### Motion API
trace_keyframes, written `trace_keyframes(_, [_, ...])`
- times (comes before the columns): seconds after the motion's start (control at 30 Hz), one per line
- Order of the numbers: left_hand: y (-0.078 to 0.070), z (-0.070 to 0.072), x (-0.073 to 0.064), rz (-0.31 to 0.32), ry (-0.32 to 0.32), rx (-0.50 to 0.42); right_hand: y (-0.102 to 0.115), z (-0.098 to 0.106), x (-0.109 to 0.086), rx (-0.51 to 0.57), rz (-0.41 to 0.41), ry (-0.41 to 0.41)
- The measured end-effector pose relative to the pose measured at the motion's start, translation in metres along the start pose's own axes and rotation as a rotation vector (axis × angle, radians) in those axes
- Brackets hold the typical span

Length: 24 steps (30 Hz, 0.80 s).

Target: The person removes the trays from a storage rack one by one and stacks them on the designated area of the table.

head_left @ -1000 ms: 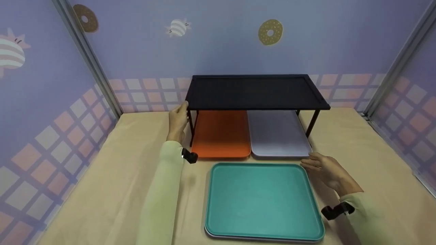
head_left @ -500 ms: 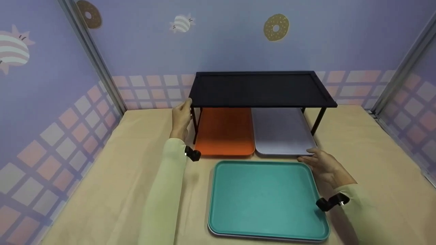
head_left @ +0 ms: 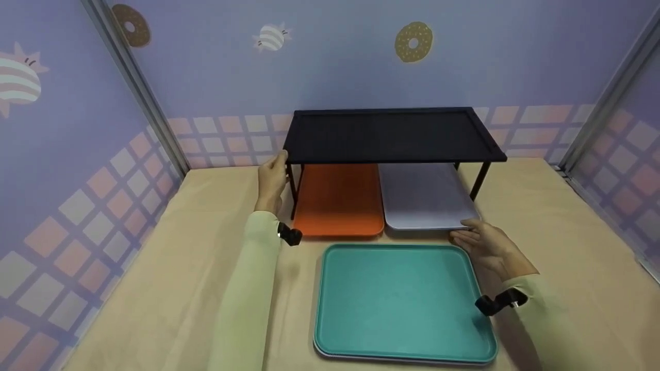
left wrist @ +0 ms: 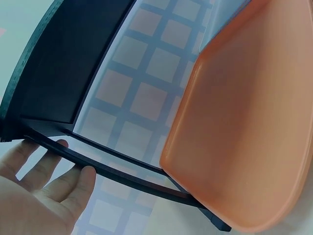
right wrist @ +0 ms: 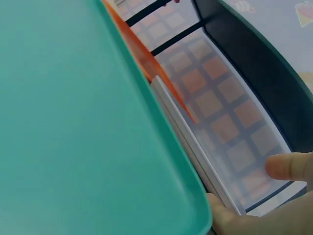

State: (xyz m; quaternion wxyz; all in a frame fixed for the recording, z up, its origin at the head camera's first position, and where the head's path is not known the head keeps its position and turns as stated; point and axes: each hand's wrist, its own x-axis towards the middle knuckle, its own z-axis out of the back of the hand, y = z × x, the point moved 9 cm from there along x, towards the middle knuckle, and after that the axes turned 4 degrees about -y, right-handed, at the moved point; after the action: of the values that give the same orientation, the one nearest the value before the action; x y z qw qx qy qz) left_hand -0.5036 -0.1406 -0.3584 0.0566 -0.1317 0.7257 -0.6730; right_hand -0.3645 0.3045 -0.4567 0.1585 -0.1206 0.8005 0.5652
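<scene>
A black rack (head_left: 392, 136) on thin legs stands by the back wall. My left hand (head_left: 271, 180) holds its front left corner; in the left wrist view the fingertips (left wrist: 88, 171) lie along the leg. Under the rack lie an orange tray (head_left: 340, 201) on the left and a pale grey tray (head_left: 428, 198) on the right. My right hand (head_left: 490, 247) touches the grey tray's front right corner, fingers at its edge and the thumb (right wrist: 286, 166) apart above. Nearer me a teal tray (head_left: 405, 304) lies on another, whose pale rim peeks out below.
Beige cloth (head_left: 201, 247) covers the table. Patterned walls (head_left: 345, 62) close off the back and both sides, with metal posts (head_left: 136, 87) at the corners. The teal tray's far edge lies close in front of the orange and grey trays.
My right hand has moved inward and forward against the grey tray's corner. That tray's front edge now sits slightly farther back or higher than the orange one's. My left hand stays at the rack.
</scene>
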Motion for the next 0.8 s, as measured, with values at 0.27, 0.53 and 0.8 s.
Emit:
trace_keyframes(0.27, [0.001,0.003,0.000,-0.021,-0.012,0.003,0.001,-0.013,0.006,0.194,-0.020,0.011])
trace_keyframes(0.53, [0.001,0.002,0.002,-0.018,-0.013,-0.001,0.005,-0.026,0.015,0.393,-0.016,-0.067])
trace_keyframes(0.8, [-0.001,-0.001,0.001,-0.020,-0.005,0.023,0.007,-0.034,0.021,0.493,0.062,-0.042])
